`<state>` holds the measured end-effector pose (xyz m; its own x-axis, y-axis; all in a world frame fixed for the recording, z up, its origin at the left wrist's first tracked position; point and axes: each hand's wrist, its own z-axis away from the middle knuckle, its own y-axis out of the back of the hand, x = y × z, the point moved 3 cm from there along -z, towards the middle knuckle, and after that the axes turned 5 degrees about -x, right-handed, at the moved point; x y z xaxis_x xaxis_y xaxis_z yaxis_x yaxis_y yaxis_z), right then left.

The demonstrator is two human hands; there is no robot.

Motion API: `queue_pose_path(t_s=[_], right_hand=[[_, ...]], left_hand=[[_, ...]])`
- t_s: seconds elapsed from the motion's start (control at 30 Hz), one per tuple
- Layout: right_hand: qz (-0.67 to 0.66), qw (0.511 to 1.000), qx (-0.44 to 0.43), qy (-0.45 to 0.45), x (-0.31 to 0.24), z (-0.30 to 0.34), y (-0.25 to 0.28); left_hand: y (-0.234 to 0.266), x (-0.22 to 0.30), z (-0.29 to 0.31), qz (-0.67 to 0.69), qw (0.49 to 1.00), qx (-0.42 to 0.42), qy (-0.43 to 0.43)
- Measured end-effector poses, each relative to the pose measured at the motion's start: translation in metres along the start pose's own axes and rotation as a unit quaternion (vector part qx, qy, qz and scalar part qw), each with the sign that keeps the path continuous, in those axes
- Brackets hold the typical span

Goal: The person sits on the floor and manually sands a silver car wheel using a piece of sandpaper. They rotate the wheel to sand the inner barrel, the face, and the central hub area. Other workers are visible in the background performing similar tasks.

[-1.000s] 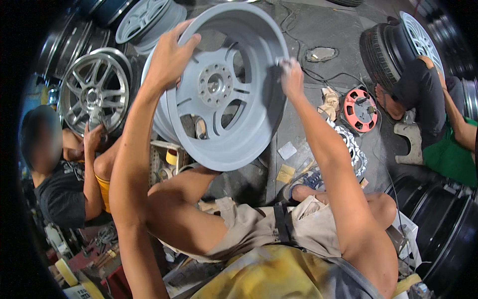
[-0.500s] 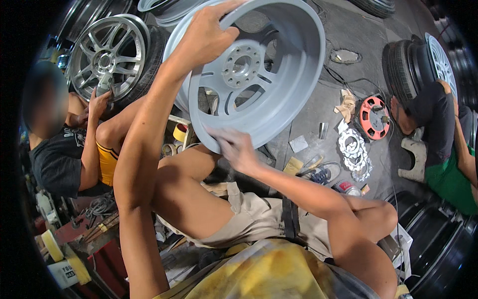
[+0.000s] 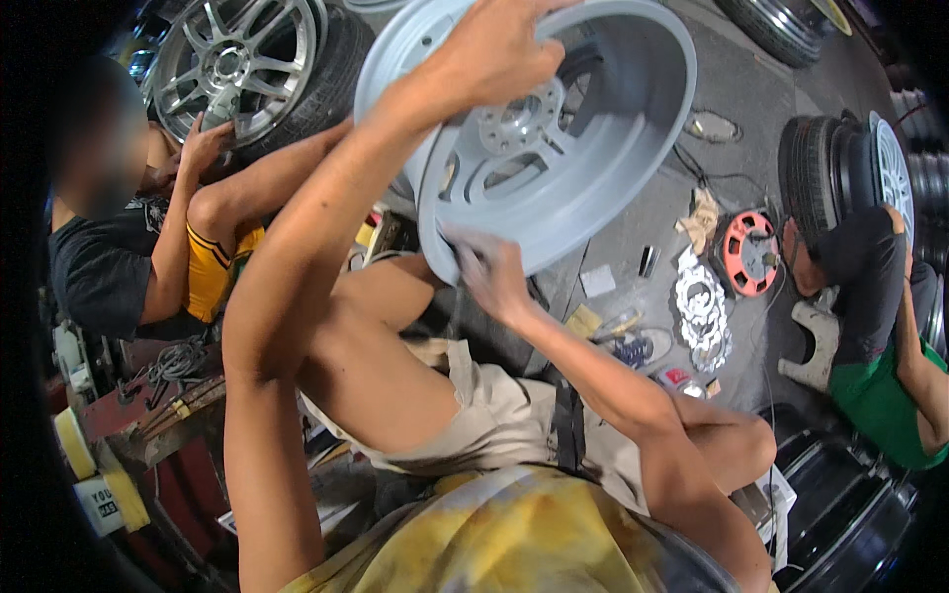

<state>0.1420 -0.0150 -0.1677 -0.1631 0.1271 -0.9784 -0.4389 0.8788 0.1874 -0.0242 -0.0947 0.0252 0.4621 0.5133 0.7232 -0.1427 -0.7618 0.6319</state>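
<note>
A matte grey car wheel rim (image 3: pixel 603 203) leans tilted before my knees, its hollow inside facing me. My left hand (image 3: pixel 499 54) grips its upper edge, fingers hooked over the lip and partly cut off by the picture's top. At the lower left of the lip, my right hand (image 3: pixel 494 277) is closed on the edge, its fingers bent and dusted grey. A little blur covers those fingertips, and whether a thin pad lies under them I cannot tell. The hub and spokes show through the opening; what supports the rim underneath is hidden.
At left, a co-worker (image 3: pixel 104 262) holds a tool at a silver wheel (image 3: pixel 227 64). Another person (image 3: pixel 885 381) sits at right beside a tyre (image 3: pixel 813 168). On the floor lie an orange cable reel (image 3: pixel 748 254), cords, silver cut-outs (image 3: pixel 702 311) and a can (image 3: pixel 682 381).
The grey rim has shifted right in the picture and tilted slightly. My left hand has gone farther right along its top edge; my right hand stays at the lower left lip, moving slightly right.
</note>
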Motion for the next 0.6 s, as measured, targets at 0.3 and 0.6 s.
queue_pose_path(t_s=[0.3, 0.6], right_hand=[[0.295, 0.938, -0.12, 0.138, 0.181, 0.008, 0.069], [0.095, 0.995, 0.005, 0.014, 0.118, 0.036, 0.015]], left_hand=[[-0.004, -0.004, 0.001, -0.054, 0.995, 0.048, -0.064], [-0.005, -0.004, -0.001, -0.012, 0.998, 0.04, -0.049]])
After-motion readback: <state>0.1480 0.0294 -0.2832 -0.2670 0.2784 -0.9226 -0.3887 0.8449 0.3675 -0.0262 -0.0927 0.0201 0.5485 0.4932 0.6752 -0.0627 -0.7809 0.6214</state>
